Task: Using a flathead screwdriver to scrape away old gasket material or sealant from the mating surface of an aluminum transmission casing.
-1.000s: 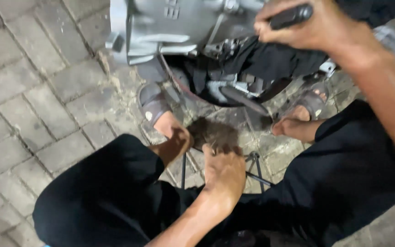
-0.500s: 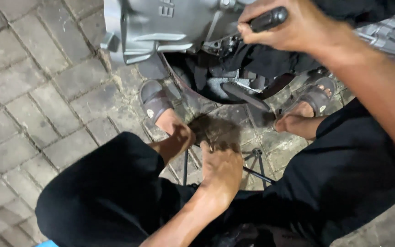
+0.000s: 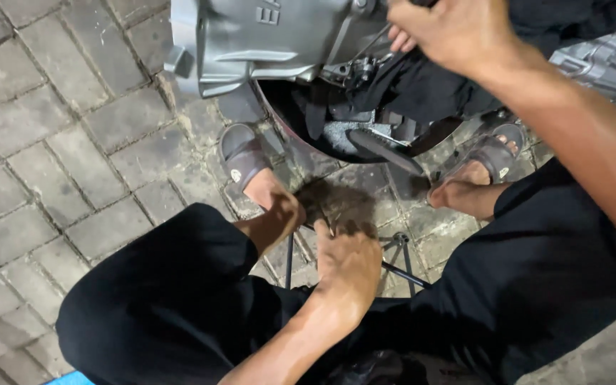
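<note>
The right hand was closed around a dark handle at the top edge of the view, just above the grey engine casing; the handle itself was almost out of frame. The left hand rested low between the knees, fingers curled on or beside thin black rods; whether it gripped them I could not tell. An oily stain darkened the paving just ahead of it. A slip on that patch seemed the likeliest trouble, or the tool skidding off into the cables. The sandals, the casing and a round pan hemmed the hands in; open paving lay only to the left.
</note>
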